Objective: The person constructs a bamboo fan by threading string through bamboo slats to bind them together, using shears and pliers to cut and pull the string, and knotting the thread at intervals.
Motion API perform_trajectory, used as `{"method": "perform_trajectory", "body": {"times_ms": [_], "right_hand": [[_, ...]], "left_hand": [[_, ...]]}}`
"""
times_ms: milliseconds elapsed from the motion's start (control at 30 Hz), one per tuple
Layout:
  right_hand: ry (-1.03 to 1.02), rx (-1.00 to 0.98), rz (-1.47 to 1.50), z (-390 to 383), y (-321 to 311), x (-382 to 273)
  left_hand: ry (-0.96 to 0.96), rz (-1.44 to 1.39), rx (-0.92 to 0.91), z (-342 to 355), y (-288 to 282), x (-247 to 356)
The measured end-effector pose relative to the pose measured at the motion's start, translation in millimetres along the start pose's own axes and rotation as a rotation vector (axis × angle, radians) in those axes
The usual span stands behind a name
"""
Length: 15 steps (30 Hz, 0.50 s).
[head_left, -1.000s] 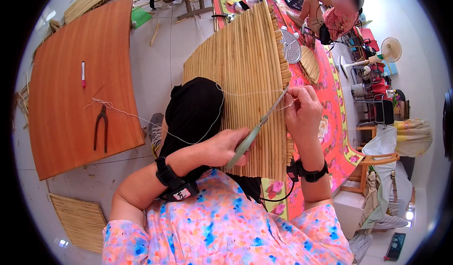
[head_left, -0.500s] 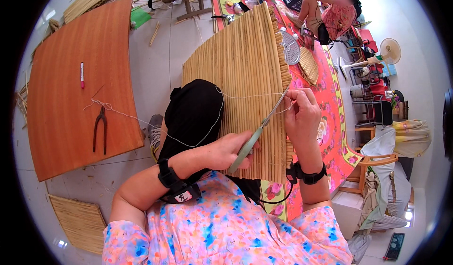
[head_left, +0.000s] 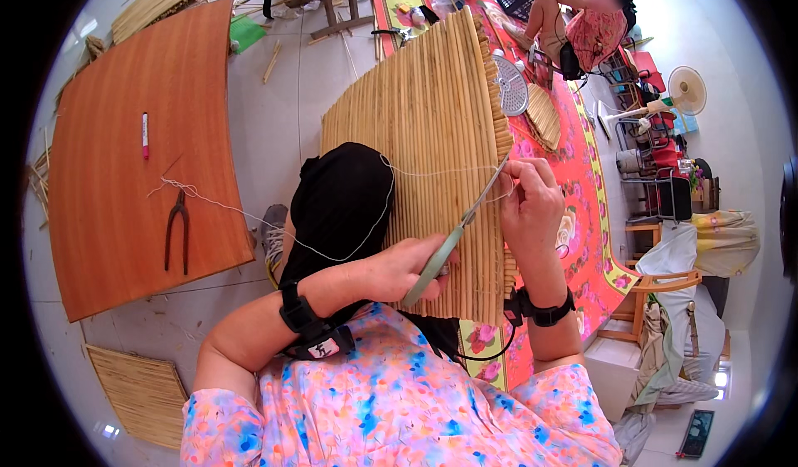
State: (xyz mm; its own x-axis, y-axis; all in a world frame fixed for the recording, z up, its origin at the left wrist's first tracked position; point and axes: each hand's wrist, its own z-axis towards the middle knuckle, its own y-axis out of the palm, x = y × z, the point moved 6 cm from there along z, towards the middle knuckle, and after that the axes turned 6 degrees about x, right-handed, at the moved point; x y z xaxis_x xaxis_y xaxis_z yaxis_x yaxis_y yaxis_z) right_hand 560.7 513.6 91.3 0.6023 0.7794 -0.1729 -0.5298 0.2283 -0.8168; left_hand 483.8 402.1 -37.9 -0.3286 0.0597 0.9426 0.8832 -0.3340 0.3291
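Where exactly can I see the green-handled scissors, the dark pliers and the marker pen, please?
Green-handled scissors point(head_left: 452, 239): head view, on the upper part of the green handle.
Dark pliers point(head_left: 179, 207): head view, near the joint.
Marker pen point(head_left: 145, 134): head view, on the white barrel.

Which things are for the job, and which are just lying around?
In the job:
- green-handled scissors, in the left hand
- white thread, at the right hand
- stick mat, under the scissors

Seemingly just lying about:
- marker
- pincers, unheld
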Motion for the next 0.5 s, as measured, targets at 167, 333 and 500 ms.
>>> {"method": "perform_trajectory", "body": {"times_ms": [167,333,500], "right_hand": [[0.008,0.003,0.009,-0.5,0.6,0.9],[0.004,0.027,0.016,-1.3,-1.1,-0.5],[0.033,0.046,0.065,-2.8,-4.3,2.7]], "left_hand": [[-0.056,-0.049,-0.034,-2.4,0.8,1.5],[-0.079,-0.073,-0.044,-2.0,-1.2,8.6],[-0.129,-0.055,-0.09,-5.0,-3.0,10.1]]}}
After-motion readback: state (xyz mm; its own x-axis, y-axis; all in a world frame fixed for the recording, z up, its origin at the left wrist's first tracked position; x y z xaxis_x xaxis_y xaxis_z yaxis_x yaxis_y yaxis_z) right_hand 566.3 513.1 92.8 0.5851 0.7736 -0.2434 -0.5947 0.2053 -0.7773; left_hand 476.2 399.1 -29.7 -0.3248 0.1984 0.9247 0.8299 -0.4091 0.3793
